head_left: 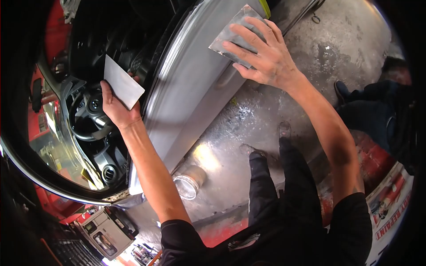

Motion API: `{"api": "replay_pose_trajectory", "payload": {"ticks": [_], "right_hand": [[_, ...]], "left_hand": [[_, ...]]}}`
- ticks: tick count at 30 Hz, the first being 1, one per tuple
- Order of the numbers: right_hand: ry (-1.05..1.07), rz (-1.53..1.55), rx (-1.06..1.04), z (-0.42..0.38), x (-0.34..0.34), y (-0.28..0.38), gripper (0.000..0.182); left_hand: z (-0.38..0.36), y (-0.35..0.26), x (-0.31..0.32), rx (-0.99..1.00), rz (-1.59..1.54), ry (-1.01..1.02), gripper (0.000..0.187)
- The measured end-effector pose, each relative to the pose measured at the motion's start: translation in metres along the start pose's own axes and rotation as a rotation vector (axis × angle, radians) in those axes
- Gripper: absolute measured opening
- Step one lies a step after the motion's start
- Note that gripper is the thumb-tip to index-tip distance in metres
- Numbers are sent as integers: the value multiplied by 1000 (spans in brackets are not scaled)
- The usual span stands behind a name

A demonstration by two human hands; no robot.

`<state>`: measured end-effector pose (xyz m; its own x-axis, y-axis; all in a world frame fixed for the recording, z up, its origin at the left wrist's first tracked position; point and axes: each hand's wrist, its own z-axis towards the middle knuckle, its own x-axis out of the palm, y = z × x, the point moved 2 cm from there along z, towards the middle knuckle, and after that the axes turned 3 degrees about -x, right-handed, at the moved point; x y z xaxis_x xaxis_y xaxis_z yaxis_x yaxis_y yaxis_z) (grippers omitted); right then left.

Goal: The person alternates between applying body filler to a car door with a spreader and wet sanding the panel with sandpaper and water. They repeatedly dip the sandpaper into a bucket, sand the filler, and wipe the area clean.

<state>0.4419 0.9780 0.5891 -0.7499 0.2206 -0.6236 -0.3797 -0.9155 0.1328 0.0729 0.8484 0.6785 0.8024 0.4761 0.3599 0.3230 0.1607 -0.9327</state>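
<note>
Sandpaper sheet [235, 33], grey, pressed flat under right hand [262, 51] against grey primed car door panel [191, 88]. Fingers spread across sheet, palm toward the panel; no curl, flat press rather than a pinch. Sheet's far corner projecting beyond the fingertips, toward a yellow-green strip [265, 6] at the panel's upper edge.

Left hand [116, 108] closed on a second sheet [123, 85], pale grey, held by its lower edge between thumb and fingers, standing clear of the panel, just beside its inner edge at the open window. Beyond this hand, inside the cabin: steering wheel [91, 115] and dashboard vent [108, 174].

Below the left forearm, on wet concrete floor [337, 48]: clear plastic cup [188, 182], lying on its side, near the panel's lower edge. Below the right hand: own legs in dark trousers, shoes [284, 130] on the floor. Right of the right forearm, well apart: another person's dark shoe [341, 91] and trouser leg, partly out of view. Red-and-white printed sheet [390, 204] on the floor near that person.
</note>
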Motion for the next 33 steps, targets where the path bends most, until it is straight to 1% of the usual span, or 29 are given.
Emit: {"api": "replay_pose_trajectory", "payload": {"ticks": [2, 5, 9, 11, 12, 14, 15, 17, 20, 27, 29, 33], "right_hand": [[-43, -32, -2, -2, 5, 1, 62], [-74, -21, -9, -8, 13, -1, 60], [-83, 39, 17, -31, 17, -2, 57], [-11, 59, 40, -38, 12, -1, 55], [-12, 56, 41, -41, 5, 0, 55], [83, 74, 70, -39, -7, 0, 55], [82, 74, 67, -35, -12, 2, 55], [11, 114, 88, -22, -20, 4, 57], [-16, 96, 81, -2, -17, 4, 59], [-7, 52, 54, 6, -2, 0, 62], [-26, 12, 52, 0, 4, 0, 64], [-75, 29, 49, -27, 19, -4, 64]], "left_hand": [[-1, 0, 1, -3, 8, 11, 46], [0, -1, -1, -10, 7, 82, 47], [-1, -1, 1, -3, 26, 77, 47], [0, -1, 0, -4, 34, 84, 47], [0, 0, 1, -5, 34, 87, 47], [0, 0, 0, 2, 22, 80, 47], [0, 0, 0, 5, 22, 79, 47], [0, 0, 0, -7, -16, 96, 47], [-1, 0, 4, -2, -1, 84, 47], [-1, 0, 6, 14, 25, -7, 48], [-2, 1, 5, 15, 9, 73, 49], [0, 1, 3, 8, -5, 119, 49]]}}
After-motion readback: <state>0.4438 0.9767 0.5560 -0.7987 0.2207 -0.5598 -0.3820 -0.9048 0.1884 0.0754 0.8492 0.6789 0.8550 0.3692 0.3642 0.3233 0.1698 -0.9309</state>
